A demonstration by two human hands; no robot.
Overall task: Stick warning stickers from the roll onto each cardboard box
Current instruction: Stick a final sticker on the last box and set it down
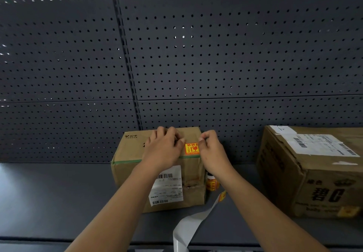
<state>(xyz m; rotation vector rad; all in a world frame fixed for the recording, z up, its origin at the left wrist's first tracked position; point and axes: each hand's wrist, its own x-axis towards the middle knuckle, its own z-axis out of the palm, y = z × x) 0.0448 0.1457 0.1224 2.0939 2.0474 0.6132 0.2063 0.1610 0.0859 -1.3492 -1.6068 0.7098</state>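
ITEM: sticker job, 2 boxes on bench (49, 196), pegboard (216, 55) behind.

- Small box (127, 151): directly under both hands. Warning sticker (192, 148), orange, lies on its top face betw. the 2 hands, looks flat and mostly down.
- Left hand (163, 149): rests on box top, fingers loosely bent, thumb tip at sticker's left edge; grips nothing I can see.
- Right hand (213, 153): fingers curled in, tips at sticker's right edge. Pressing or pinching the edge: can't tell.
- Sticker roll (212, 183): on bench under right forearm, just beside the small box's right side. White backing strip (188, 228) trails from it toward the person, betw. the 2 forearms.
- Big box (290, 173): well out to the right of right hand, not touched. Blurred yellow-orange patch (348, 211) low on its near face; poss. a sticker, too blurred to confirm.

STATUS (est.): small box approx. done, needs only a final rub-down. Big box either done or next, depending on that patch. No other boxes in view.
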